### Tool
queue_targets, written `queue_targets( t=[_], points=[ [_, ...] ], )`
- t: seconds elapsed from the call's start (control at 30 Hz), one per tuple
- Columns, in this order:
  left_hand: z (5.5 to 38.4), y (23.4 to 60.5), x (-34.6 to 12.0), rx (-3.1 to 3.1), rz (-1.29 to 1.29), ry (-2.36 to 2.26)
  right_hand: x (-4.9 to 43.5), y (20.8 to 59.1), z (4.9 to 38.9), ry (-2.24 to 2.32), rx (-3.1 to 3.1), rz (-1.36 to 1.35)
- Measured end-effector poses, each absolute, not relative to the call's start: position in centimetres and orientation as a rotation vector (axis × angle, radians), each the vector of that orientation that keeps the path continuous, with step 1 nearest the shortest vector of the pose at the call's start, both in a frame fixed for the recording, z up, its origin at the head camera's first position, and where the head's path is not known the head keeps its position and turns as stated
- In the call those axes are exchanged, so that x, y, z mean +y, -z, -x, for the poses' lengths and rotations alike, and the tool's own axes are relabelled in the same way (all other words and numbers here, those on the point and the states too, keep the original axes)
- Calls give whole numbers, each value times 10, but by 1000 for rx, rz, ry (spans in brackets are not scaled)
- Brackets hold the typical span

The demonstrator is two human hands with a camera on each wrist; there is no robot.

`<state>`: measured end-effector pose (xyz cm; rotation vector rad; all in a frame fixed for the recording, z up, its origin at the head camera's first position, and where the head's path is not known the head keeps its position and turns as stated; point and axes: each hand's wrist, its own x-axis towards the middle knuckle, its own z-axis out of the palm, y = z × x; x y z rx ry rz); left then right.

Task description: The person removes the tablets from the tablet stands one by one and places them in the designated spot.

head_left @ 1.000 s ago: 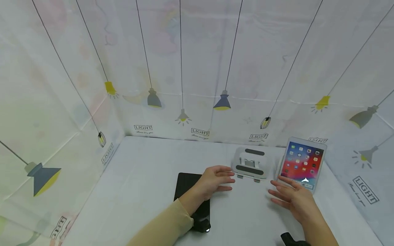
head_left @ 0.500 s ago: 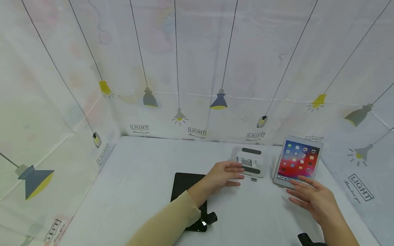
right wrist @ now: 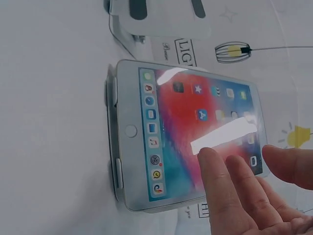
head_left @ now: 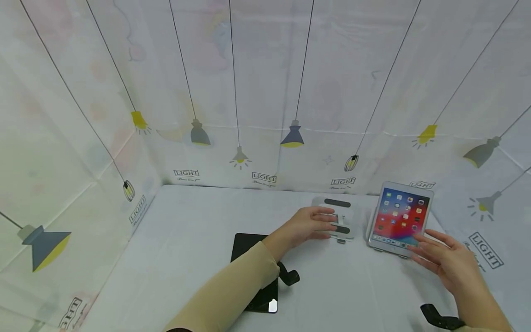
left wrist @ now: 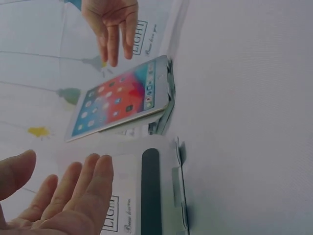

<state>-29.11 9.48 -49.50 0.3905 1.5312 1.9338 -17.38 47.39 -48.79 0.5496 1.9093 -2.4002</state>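
Note:
A white tablet point(head_left: 400, 216) with its home screen lit leans on a stand at the right of the table. Beside it stands a second, clear tablet stand point(head_left: 337, 203) with dark grey pads. My left hand point(head_left: 309, 226), fingers apart and relaxed, overlaps the left side of the clear stand in the head view. In the left wrist view its fingertips are by the stand's dark pad point(left wrist: 150, 191), holding nothing. My right hand point(head_left: 452, 260) has its fingers spread at the tablet's lower right corner. In the right wrist view those fingers point(right wrist: 220, 186) overlap the screen's edge.
A black tablet point(head_left: 244, 244) lies flat on the white table point(head_left: 186, 221), partly hidden under my left sleeve point(head_left: 236, 290). Behind the table hangs a pale cloth backdrop point(head_left: 265, 92) printed with lamps. Black curved pieces are worn at both wrists.
My left hand has moved right and forward, over the clear stand. My right hand has shifted right, from the tablet's lower left to its lower right corner. The view has shifted slightly.

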Motion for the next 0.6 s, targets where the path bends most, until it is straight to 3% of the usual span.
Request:
queue_targets(
  t=[0.37, 0.6],
  points=[
    [301, 475, 133, 1518, -444, -1903, 493, 473, 184, 2384, 1981, -618],
    [309, 460, 154, 1600, -457, -1868, 508, 469, 192, 2399, 1997, -487]
  ],
)
